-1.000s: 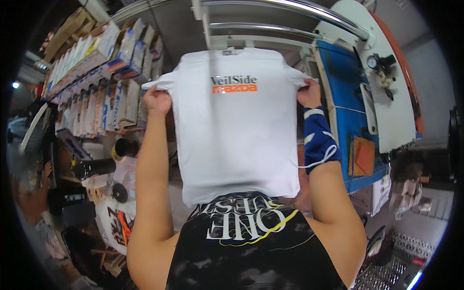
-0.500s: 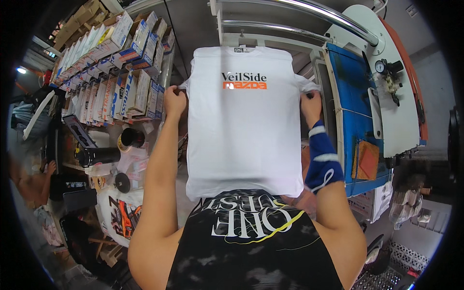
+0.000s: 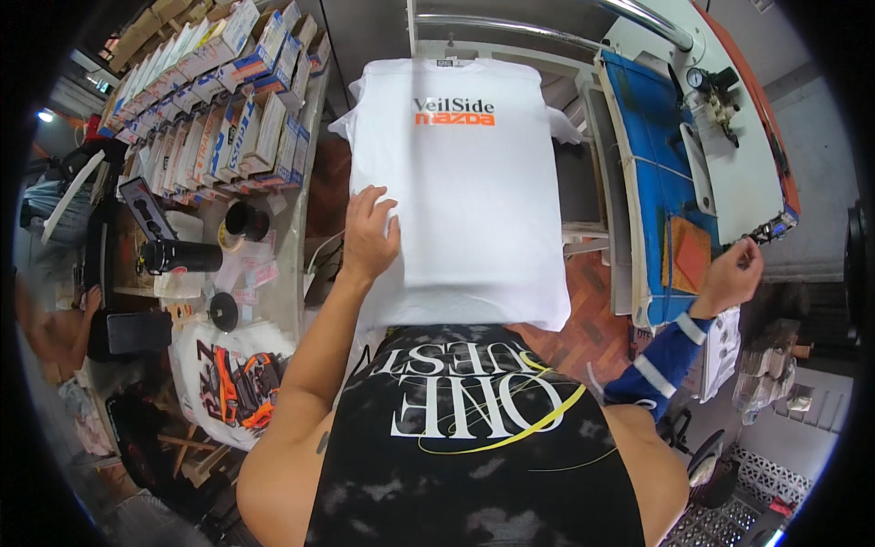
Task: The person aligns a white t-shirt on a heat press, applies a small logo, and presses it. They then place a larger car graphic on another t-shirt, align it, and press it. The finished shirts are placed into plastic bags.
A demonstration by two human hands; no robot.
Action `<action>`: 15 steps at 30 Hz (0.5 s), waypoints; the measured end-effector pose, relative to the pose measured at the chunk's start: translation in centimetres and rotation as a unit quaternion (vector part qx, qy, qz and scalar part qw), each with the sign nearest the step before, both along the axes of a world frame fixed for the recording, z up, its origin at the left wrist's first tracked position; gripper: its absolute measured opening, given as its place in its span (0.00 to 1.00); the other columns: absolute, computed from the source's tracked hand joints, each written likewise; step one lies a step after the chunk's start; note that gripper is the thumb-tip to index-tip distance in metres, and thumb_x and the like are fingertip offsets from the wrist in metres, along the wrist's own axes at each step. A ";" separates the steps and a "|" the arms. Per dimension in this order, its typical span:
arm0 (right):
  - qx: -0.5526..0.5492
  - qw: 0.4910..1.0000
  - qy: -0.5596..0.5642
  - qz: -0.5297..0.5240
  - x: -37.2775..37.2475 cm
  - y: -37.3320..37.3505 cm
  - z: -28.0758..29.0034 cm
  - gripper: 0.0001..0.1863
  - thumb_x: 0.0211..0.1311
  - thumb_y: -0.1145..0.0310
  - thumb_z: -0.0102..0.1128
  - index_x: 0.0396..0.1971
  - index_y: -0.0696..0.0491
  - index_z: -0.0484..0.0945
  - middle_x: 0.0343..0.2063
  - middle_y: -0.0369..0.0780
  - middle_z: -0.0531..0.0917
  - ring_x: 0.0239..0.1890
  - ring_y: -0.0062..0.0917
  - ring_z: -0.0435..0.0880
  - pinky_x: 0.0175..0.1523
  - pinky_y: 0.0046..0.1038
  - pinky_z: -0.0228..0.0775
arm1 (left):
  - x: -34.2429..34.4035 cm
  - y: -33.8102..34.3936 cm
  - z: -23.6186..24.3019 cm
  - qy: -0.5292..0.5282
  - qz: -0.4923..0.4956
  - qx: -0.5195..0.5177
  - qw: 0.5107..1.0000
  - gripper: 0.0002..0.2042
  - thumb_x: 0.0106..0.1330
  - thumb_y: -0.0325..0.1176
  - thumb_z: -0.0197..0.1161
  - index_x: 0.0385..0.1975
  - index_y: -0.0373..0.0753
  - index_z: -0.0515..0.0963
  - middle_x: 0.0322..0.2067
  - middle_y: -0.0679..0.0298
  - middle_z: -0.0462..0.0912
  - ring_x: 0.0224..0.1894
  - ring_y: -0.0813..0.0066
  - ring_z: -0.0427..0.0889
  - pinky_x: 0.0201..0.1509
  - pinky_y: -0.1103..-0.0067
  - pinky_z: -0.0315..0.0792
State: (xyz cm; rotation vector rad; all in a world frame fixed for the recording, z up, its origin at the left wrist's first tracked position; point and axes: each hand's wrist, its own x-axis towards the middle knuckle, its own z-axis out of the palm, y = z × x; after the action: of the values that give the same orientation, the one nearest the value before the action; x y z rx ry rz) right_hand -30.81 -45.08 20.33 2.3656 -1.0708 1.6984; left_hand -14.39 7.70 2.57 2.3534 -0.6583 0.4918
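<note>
A white T-shirt [image 3: 474, 228] with a black and orange print [image 3: 454, 112] on its chest lies spread out in front of me, neck end away from me. On its left edge my left hand [image 3: 372, 237] rests with the fingers stretched out and slightly apart, holding nothing. Far to the right, my right hand [image 3: 732, 276] is raised by the front corner of the white machine housing [image 3: 706, 173], close to a small dark control panel [image 3: 773, 228]. Its fingers are curled together and nothing shows in them. Whether they touch the panel, I cannot tell.
Boxed rolls [image 3: 205, 146] fill a rack at the left, above a bench with a black cylinder [image 3: 182, 257] and a folded printed shirt [image 3: 228, 387]. A blue board [image 3: 652, 173], an orange pad [image 3: 685, 255] and a pressure gauge [image 3: 696, 79] are at the right. A metal bar [image 3: 510, 29] crosses the far side.
Both hands have let go of the shirt's sleeves. My left hand has come nearer onto the shirt's left edge; my right hand has swung right to the machine's front corner.
</note>
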 end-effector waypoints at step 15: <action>0.195 0.917 0.348 -0.004 -3.1 -8.8 -1.8 0.40 0.65 0.33 0.55 0.53 0.61 0.81 0.55 0.60 0.79 0.58 0.56 0.78 0.64 0.48 0.68 | -6.0 -1.1 -2.6 0.017 -0.017 0.146 0.989 0.25 0.66 0.40 0.61 0.62 0.38 0.74 0.66 0.48 0.70 0.72 0.44 0.63 0.78 0.50 0.50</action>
State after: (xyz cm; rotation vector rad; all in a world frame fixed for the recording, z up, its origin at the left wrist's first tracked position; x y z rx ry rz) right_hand -33.95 -53.84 18.52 2.8173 -1.3236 0.5362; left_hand -20.41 6.59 -0.01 2.6119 -0.7993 0.3589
